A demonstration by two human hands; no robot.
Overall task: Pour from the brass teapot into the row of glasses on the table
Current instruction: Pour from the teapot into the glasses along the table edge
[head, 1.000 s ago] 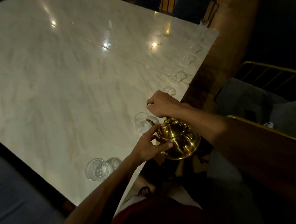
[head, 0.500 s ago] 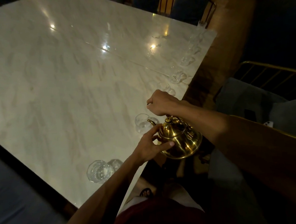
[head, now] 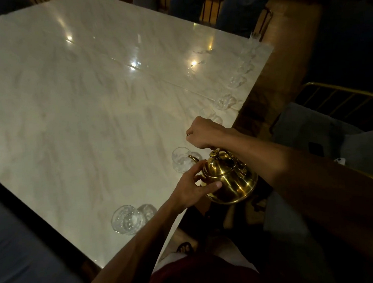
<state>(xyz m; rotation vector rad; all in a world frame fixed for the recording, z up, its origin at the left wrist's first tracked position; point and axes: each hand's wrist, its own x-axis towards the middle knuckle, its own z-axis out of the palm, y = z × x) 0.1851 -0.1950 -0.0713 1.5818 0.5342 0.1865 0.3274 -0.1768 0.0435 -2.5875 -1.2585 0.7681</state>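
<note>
Brass teapot [head: 228, 180] held in mid-air just off the near-right edge of the marble tabletop [head: 75, 108], tilted with spout [head: 193, 158] pointing toward a clear glass [head: 182, 160]. Spout tip over or at the rim of that glass; no stream discernible in the dim light. Right hand [head: 204, 132] above the pot, grip closed in a fist around the overhead handle [head: 230, 155], knuckles up, a ring on one finger. Left hand [head: 193, 189] at the pot's near side, thumb laid across the belly and fingertips [head: 198, 165] touching near the lid's edge and spout base: grip closed lightly on the body, steadying rather than carrying. Lid knob [head: 214, 154] visible just below the right hand.

Row of glasses along the right-hand edge of the tabletop, running away from the viewer: nearest glass [head: 128, 219] left of the left forearm, well apart from the pot; next the glass at the spout; then one partly hidden behind the right hand [head: 215, 118]; then further glasses [head: 224, 100] receding to the far corner [head: 251, 42], faint and blurred. Contents of the glasses not determinable.

Lamp reflections [head: 134, 65] on the polished stone. Gold-framed chair [head: 338, 94] with grey cushion at right, beyond the right forearm. Sandalled foot [head: 184, 247] on the floor below the tabletop edge.
</note>
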